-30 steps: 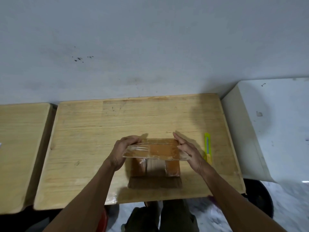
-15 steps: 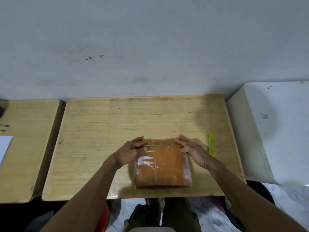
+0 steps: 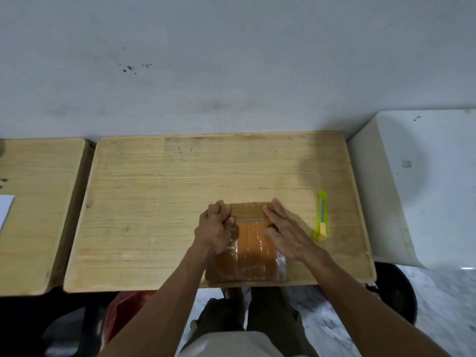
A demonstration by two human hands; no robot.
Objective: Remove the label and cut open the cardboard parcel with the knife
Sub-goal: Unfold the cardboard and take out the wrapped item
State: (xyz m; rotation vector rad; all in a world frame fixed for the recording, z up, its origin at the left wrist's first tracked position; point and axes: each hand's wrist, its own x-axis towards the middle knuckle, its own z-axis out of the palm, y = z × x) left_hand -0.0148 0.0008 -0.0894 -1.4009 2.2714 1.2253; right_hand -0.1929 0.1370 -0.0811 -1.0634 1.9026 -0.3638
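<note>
A brown cardboard parcel (image 3: 251,249) wrapped in shiny clear tape lies flat at the near edge of the wooden table (image 3: 159,197). My left hand (image 3: 215,229) rests on its far left part, fingers curled over the left edge where white label strips showed. Fingers extended, my right hand (image 3: 284,231) lies flat on the parcel's far right part. A yellow-green utility knife (image 3: 322,220) lies on the table just right of my right hand, untouched.
A second wooden table (image 3: 38,207) stands to the left with a white sheet (image 3: 5,210) at its edge. A white box-like surface (image 3: 422,186) borders the right side. A grey wall runs behind. My knees show below the table edge.
The parcel was held up on edge between both hands, then laid flat on the table. Both hands now press on its top rather than gripping its ends.
</note>
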